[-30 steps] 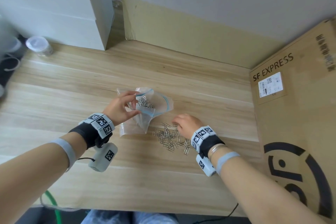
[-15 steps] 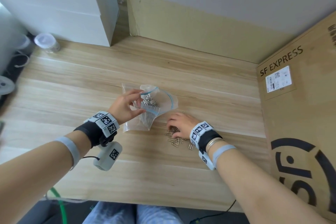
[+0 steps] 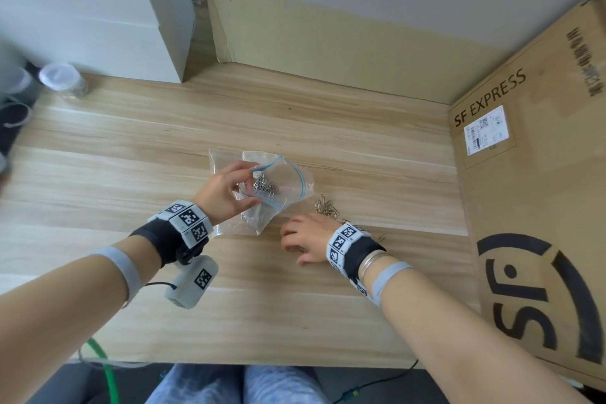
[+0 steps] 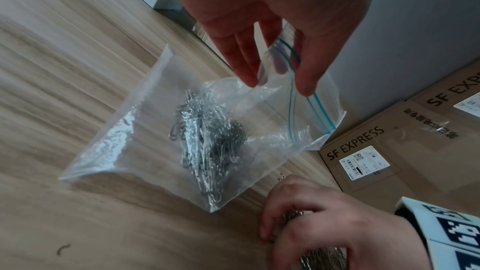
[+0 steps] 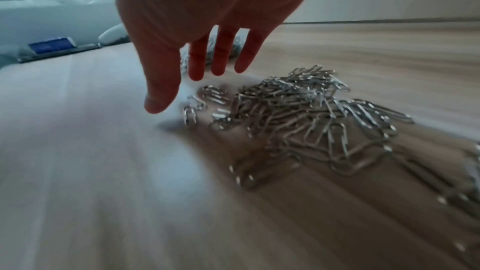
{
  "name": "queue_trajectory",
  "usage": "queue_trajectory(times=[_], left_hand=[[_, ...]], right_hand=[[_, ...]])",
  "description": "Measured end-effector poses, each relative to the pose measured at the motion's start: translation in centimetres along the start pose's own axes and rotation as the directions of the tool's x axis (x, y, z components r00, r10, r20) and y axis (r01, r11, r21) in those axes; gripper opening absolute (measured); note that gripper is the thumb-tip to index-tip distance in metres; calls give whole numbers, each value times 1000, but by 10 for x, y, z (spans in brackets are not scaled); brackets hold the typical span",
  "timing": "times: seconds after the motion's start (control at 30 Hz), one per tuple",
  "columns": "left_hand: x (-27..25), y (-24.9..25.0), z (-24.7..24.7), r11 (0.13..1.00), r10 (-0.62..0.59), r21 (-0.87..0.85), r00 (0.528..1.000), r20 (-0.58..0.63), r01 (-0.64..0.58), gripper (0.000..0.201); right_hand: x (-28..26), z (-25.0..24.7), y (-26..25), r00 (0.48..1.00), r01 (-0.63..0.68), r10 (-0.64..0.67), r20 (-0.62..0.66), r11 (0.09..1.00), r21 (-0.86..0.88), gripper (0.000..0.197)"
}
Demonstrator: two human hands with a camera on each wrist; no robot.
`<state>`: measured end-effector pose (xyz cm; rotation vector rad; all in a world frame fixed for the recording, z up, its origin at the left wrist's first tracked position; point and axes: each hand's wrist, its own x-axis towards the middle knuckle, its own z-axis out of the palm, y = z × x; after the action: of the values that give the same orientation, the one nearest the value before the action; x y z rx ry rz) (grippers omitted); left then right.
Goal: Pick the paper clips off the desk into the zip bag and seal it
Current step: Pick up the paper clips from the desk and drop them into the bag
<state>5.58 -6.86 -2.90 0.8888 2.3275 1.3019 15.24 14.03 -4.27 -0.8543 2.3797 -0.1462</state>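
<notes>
The left hand (image 3: 219,193) has a grip on the zip bag (image 4: 182,130). Its thumb (image 4: 311,73) and fingers (image 4: 241,61) pinch the top edge by the blue zip line (image 4: 315,108) and hold the mouth up and open. The bottom of the bag sits on the tabletop (image 3: 131,157). A bunch of shiny paper clips in the bag (image 4: 207,143) lies in its middle.

The right hand (image 3: 306,241) is just beside the bag, on the side nearer the person. Its fingers (image 5: 218,56) are spread and lie loosely straight, low over the wood, and its grip holds nothing that can be seen. A pile of loose paper clips (image 5: 306,114) lies on the tabletop right under and beside this hand. A few more clips (image 3: 326,207) peek out past the hand, next to the bag's corner.

A big brown cardboard box (image 3: 531,193) stands well to the right of the bag. A small clear jar (image 3: 62,80) stands far from the bag, at the back left by a white cabinet (image 3: 98,10).
</notes>
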Motion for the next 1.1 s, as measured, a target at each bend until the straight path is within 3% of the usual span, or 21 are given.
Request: queue_trajectory(times=[0.2, 0.27, 0.33, 0.4, 0.5, 0.6, 0.7, 0.87, 0.97, 1.1], left_hand=[[1, 3, 6, 1000, 0, 0, 1000, 1, 0, 42], [1, 3, 8, 1000, 10, -4, 1000, 2, -10, 42], [1, 2, 9, 1000, 8, -4, 1000, 3, -8, 42], [1, 2, 11, 1000, 0, -5, 1000, 4, 0, 41], [2, 0, 12, 1000, -3, 7, 1000, -6, 3, 38], [2, -1, 14, 1000, 6, 27, 1000, -19, -6, 37], [1, 0, 15, 999, 8, 42, 1000, -20, -7, 40], [-1, -1, 15, 999, 7, 33, 1000, -9, -7, 38], [-1, -2, 14, 999, 5, 50, 1000, -19, -4, 39], [-2, -3, 13, 999, 2, 41, 1000, -10, -2, 40]], right_hand=[[-27, 3, 28, 991, -134, 134, -9, 991, 4, 22], [-38, 0, 33, 972, -218, 227, -63, 969, 119, 22], [-48, -4, 36, 899, -352, 423, -112, 851, 391, 18], [-59, -2, 42, 848, -430, 529, 35, 648, 629, 22], [-68, 11, 41, 857, -505, 383, 344, 499, 704, 32], [-65, 26, 35, 844, -536, 273, 462, 444, 718, 31], [-54, 33, 32, 842, -539, 306, 445, 427, 726, 32], [-51, 20, 39, 854, -469, 439, 280, 415, 779, 28], [-72, 19, 56, 791, -521, 539, 287, 349, 779, 38], [-102, 30, 76, 653, -588, 680, 333, 178, 789, 51]])
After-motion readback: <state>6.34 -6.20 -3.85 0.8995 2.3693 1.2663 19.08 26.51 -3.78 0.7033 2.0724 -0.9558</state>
